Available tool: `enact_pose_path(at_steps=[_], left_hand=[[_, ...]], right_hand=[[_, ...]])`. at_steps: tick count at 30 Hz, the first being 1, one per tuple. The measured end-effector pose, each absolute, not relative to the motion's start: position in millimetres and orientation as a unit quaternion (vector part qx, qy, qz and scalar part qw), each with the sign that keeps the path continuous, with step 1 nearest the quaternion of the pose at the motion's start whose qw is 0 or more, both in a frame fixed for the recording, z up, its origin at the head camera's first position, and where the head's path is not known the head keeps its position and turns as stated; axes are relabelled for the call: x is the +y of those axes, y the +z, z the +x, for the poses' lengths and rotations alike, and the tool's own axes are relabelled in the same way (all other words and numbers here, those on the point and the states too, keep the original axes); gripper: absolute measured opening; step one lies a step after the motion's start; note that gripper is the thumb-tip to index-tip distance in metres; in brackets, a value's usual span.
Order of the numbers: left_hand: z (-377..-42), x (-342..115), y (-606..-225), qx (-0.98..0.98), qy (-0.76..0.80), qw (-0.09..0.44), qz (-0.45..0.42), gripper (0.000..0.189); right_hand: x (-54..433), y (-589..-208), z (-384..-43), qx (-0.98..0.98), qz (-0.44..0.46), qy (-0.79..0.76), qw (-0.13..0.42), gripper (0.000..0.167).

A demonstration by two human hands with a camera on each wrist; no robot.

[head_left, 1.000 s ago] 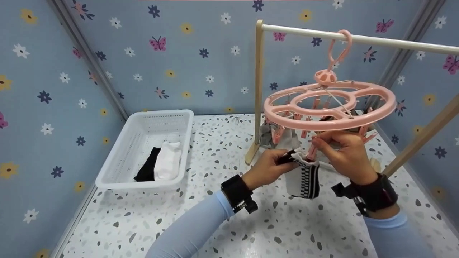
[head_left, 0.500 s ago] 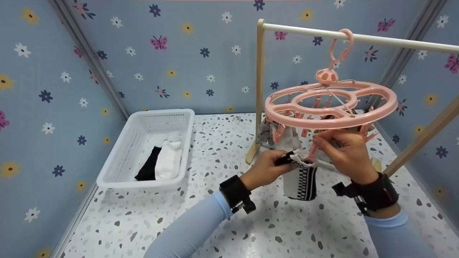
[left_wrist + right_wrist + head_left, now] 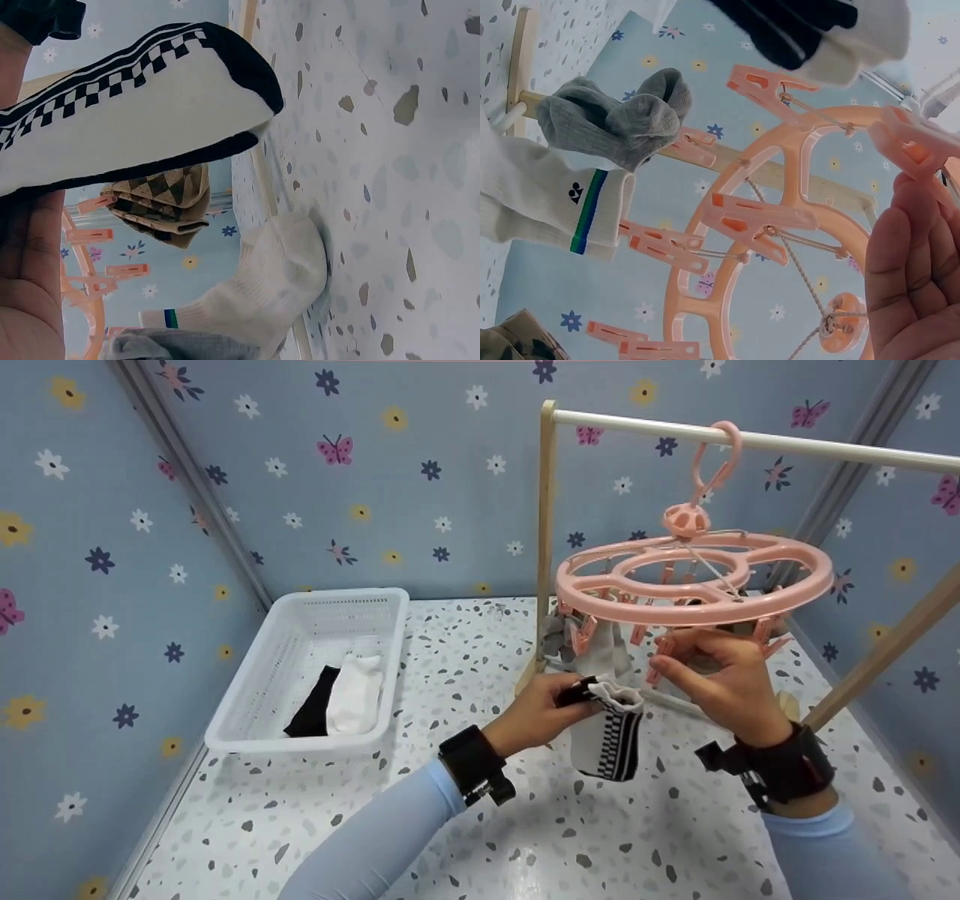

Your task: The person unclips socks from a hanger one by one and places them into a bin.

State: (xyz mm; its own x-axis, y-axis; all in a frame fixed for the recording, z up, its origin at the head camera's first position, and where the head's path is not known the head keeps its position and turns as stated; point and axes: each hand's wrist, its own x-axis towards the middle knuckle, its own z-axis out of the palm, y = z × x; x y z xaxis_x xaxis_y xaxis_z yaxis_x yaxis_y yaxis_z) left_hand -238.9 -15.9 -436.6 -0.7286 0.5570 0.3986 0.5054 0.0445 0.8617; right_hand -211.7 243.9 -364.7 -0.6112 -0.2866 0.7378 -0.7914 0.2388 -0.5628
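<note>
In the head view my left hand (image 3: 532, 712) grips a white sock (image 3: 609, 742) with black stripes and a checkered band by its cuff; the sock hangs down. Its black toe fills the top of the left wrist view. Just right of the cuff, apart from it, my right hand (image 3: 724, 682) pinches a pink clothespin (image 3: 655, 669). That clothespin, clearer in the right wrist view, hangs under a round pink drying hanger (image 3: 630, 613). The hanger is hooked over a white bar (image 3: 622, 426).
Grey socks (image 3: 619, 116), a white sock with a green-blue band (image 3: 562, 199) and a brown checkered sock (image 3: 169, 195) hang from other clothespins. At left, a white basket (image 3: 244, 675) holds a black sock (image 3: 313, 705) and a white sock (image 3: 355, 694). Wooden posts (image 3: 546, 532) support the bar.
The clothespin was at the sock's cuff earlier. My left hand has drawn the sock left, away from it. My right hand has stayed almost in place.
</note>
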Motion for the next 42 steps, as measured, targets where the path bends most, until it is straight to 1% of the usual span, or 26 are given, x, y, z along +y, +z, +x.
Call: enact_pose_path(at_steps=[3, 9, 18, 26, 29, 35, 42], left_hand=[[-237.7, -25.2, -432.5, 0.732, 0.577, 0.016, 0.361, 0.018], [-236.5, -50.3, -425.2, 0.733, 0.587, 0.009, 0.344, 0.021], [-239.8, -105.3, -407.8, 0.737, 0.602, -0.034, 0.306, 0.014], [-243.2, -154.7, -382.6, 0.762, 0.582, -0.083, 0.27, 0.01], [-245.6, -175.0, -373.8, 0.772, 0.577, -0.092, 0.25, 0.011], [-255.4, -220.5, -366.7, 0.795, 0.564, -0.095, 0.202, 0.014], [-264.1, -278.2, -368.4, 0.837, 0.52, -0.065, 0.16, 0.023]], right_hand=[[244.4, -364.8, -211.2, -0.743, 0.36, 0.507, 0.247, 0.019], [244.7, -366.6, -211.9, -0.737, 0.36, 0.513, 0.254, 0.013], [247.5, -365.4, -213.2, -0.74, 0.351, 0.498, 0.285, 0.021], [247.7, -365.3, -213.4, -0.738, 0.348, 0.5, 0.29, 0.018], [248.2, -364.6, -213.4, -0.739, 0.345, 0.5, 0.292, 0.019], [250.1, -365.1, -212.7, -0.744, 0.339, 0.495, 0.294, 0.021], [250.5, -366.4, -212.6, -0.737, 0.347, 0.501, 0.291, 0.02]])
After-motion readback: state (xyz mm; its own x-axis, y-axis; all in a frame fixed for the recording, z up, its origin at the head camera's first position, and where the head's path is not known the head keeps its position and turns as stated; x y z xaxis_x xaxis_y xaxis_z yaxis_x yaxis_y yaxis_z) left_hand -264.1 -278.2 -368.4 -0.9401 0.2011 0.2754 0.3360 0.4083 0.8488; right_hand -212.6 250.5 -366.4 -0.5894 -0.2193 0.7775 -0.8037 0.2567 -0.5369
